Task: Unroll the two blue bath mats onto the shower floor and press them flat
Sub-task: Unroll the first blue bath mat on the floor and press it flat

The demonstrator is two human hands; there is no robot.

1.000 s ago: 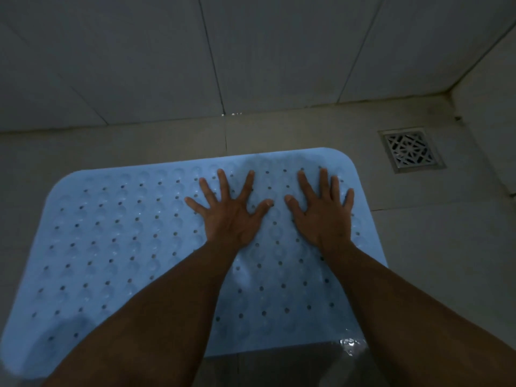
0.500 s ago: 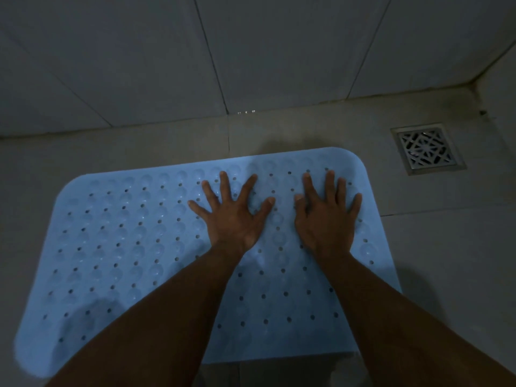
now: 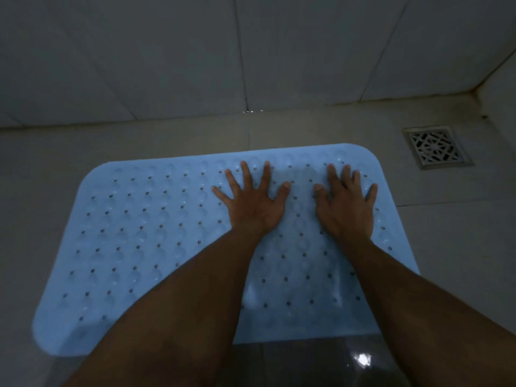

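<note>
One light blue bath mat (image 3: pixel 134 241), dotted with holes and round bumps, lies unrolled on the tiled shower floor. My left hand (image 3: pixel 252 203) rests palm down on the mat's far middle, fingers spread. My right hand (image 3: pixel 346 208) lies palm down near the mat's far right corner, fingers apart. Neither hand holds anything. My forearms cover part of the mat's near side. Only this one mat is in view.
A square metal floor drain (image 3: pixel 434 146) sits on the floor at the right, beyond the mat's corner. The tiled wall (image 3: pixel 251 51) rises just behind the mat, with a side wall at the far right. A wet glint (image 3: pixel 363 358) shows on the floor at the near right.
Both hands have slid toward the mat's far edge, and the right hand has moved rightward, so the gap between the hands has widened. The view has shifted slightly.
</note>
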